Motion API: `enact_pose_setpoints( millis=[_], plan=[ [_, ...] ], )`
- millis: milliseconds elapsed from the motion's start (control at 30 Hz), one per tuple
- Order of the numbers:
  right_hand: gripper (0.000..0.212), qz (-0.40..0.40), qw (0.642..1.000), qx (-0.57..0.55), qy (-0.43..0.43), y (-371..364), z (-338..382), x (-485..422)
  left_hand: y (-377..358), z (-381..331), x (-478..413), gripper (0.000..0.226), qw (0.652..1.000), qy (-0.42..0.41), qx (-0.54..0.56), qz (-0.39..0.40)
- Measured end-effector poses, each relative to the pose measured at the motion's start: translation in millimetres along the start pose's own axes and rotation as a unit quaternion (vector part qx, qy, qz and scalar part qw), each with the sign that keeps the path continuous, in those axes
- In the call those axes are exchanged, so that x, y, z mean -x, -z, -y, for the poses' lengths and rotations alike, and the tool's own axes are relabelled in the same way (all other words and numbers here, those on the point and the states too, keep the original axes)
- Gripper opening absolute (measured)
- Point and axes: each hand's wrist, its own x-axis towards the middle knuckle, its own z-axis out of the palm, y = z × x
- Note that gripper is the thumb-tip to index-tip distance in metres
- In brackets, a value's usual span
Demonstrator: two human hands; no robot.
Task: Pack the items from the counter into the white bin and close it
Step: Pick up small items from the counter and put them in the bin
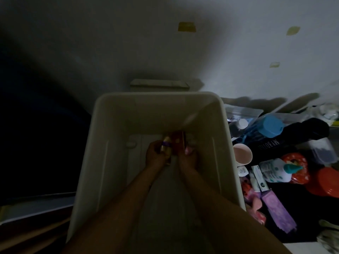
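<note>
The white bin (102,154) stands open below me, and both my arms reach deep inside it. My left hand (156,156) grips a gold tube with a purple band (166,146) near the bin floor. Just right of it, my right hand (188,158) holds a dark red box (178,141). The two hands are close together at the far end of the bin. The light is dim, so the fingers are hard to make out. What looks like the bin's lid (159,83) leans against the wall behind it.
The dark counter to the right of the bin holds several items: a blue-capped bottle (269,126), a black bottle (293,136), a pink cup (242,154), a white bottle with a teal tip (277,169), an orange toy (295,165) and a purple box (277,209).
</note>
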Motion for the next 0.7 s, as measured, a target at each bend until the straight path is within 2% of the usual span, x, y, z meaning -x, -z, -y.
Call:
enact_pose_setpoints(
  millis=[167, 333, 500, 600, 700],
  plan=[
    [0.03, -0.011, 0.999, 0.033, -0.002, 2, -12, -2, -5, 2, 2, 0.038, 0.999, 0.029, 0.016, -0.016],
    [0.033, -0.009, 0.998, 0.062, 0.021, 1, -16, -3, -3, 6, 5, 0.034, 1.0, 0.004, -0.001, -0.009],
    [0.043, 0.002, 0.995, 0.09, 0.04, 3, -20, 2, 7, 8, 6, 0.038, 0.997, -0.039, -0.066, -0.002],
    [0.04, 0.022, 0.998, 0.066, 0.001, 5, -19, 5, 10, 9, 8, 0.036, 0.987, -0.108, -0.12, 0.008],
    [0.042, 0.054, 0.993, 0.102, 0.04, 10, -14, 2, 10, 9, 11, 0.041, 0.969, -0.167, -0.174, 0.051]
  ],
)
